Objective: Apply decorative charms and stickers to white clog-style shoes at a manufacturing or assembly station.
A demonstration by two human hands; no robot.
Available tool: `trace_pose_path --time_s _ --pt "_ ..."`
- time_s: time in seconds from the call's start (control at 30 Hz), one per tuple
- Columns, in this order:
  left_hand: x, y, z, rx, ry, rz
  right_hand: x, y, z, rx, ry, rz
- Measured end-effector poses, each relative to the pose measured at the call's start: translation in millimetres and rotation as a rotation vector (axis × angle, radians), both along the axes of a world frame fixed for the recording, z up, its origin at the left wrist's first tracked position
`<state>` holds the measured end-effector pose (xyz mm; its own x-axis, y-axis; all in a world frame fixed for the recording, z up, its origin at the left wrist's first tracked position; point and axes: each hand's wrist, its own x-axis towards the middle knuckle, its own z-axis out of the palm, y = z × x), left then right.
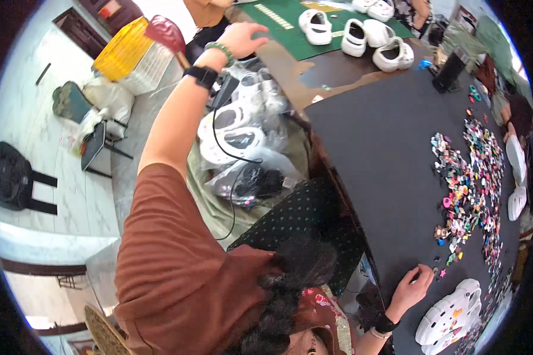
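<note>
Right hand [413, 291] rests loosely curled on the black tabletop [373, 154] toward 4 o'clock; whether it pinches anything, I cannot tell. Just beyond it, also toward 4, lie two decorated clogs [450, 313], white with small charms. One pink star [442, 273] lies near that hand, and at 3 o'clock spread loose coloured charms [474, 189], too many to count.

Left hand [246, 39] is stretched out at 12 o'clock, spread, with one green bracelet [221, 47] and one black watch [201, 76]. Toward 11, at least two bagged clogs [219, 152] lie amid clear plastic. Six white clogs [315, 36] stand toward 1 o'clock, on or beside one green mat [302, 48]. One yellow crate [121, 50] sits between 10 and 11.
</note>
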<state>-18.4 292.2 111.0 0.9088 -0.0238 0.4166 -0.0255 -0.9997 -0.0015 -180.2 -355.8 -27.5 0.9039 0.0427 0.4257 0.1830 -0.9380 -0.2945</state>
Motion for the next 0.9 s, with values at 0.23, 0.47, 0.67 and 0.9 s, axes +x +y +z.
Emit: trace_pose_path --time_s 0.23,0.47,0.67,0.9 --pt "-155.7 57.7 -81.7 -0.359 0.181 0.317 -1.3 -7.2 -13.6 -0.033 0.008 -0.006" --pt "-158.6 49.2 -198.6 -0.401 0.231 0.325 0.2 -5.2 -3.4 -0.030 -0.092 -0.020" --pt "-169.7 53.9 -269.7 -0.224 0.199 0.331 3.9 17.7 11.3 0.102 -0.062 -0.021" --pt "-111.9 19.6 -275.1 -0.224 0.573 0.423 -20.2 -4.7 7.5 0.110 -0.004 -0.160"
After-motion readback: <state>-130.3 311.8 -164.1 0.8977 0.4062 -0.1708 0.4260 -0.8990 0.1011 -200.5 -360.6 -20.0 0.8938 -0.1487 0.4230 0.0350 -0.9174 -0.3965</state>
